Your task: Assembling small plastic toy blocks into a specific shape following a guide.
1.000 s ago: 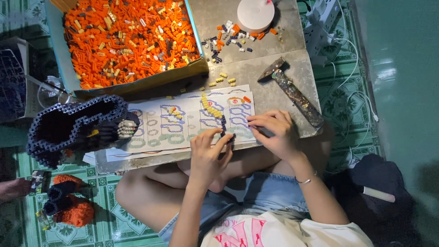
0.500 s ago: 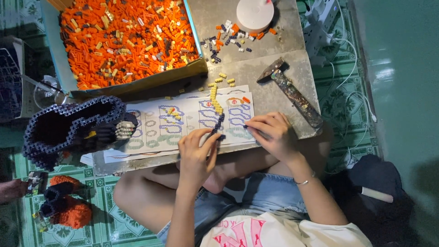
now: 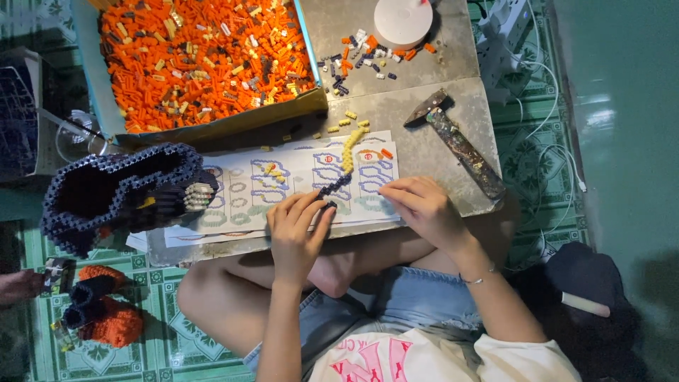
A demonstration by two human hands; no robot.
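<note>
Moved: the left hand (image 3: 296, 230) has slid along the near edge of the board, and the strip of beads has straightened from a hooked curve into one slanting line since the earlier view.
Board: a grey slab (image 3: 424, 134) across the person's lap.
Box: a tray of orange beads (image 3: 198, 64) at the far left corner.
Sheet: a printed pattern sheet (image 3: 283, 187) along the near edge.
Hammer: a hammer (image 3: 456, 141) near the right edge.
Strip: the strip of beads (image 3: 343, 166), yellow above and dark below, lies on the sheet.
Left hand: fingertips pressed together on the strip's dark end.
Right hand: the right hand (image 3: 421, 209) lies spread, flat on the sheet.
Risk: a hard push there could, I think, buckle the strip or scatter the loose beads (image 3: 353, 120) nearby.
</note>
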